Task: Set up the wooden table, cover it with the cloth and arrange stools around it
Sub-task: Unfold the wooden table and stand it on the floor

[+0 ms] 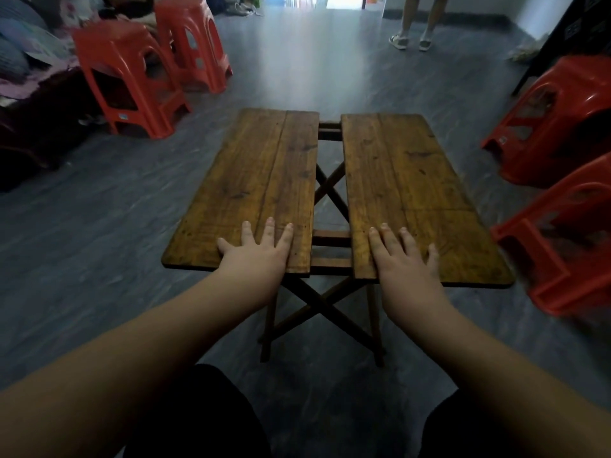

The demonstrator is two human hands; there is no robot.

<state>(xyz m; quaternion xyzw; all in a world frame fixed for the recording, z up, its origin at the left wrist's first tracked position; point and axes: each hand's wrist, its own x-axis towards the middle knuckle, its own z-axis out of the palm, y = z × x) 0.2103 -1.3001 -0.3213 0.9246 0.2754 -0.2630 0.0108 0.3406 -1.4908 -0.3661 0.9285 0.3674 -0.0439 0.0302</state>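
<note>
Grey streaked flooring (99, 226) fills most of your view. The wooden table (406, 180) stands at its middle, straight ahead of you. Its top lies as two flat leaves, the left leaf (261, 166) and the right leaf (396, 153). A narrow gap runs between them from 12 to 6 o'clock, and the cross rails and the crossed legs (319, 305) show through it and below the near edge.

Four red plastic stools stand on the floor well apart from the table. One stool (125, 77) is at 10 o'clock and a second stool (191, 44) is just behind it at 11 o'clock. A third stool (555, 120) is at 2 o'clock, and a fourth stool (562, 246) is close beside it at 3 o'clock, cut off by the frame edge. A heap of bedding (29, 51) lies at the far 10 o'clock edge. The legs of a standing person (413, 24) show at 1 o'clock, far across the room.

Your left hand (258, 252) rests flat on the near end of the left leaf, at 7 o'clock on the tabletop. Its fingers are spread and straight, and it grasps nothing. Your right hand (403, 259) lies flat on the near end of the right leaf, at 5 o'clock. Its fingers are straight, its palm is down, and it too is released. Both hands sit just beside the central gap, one on each side.
</note>
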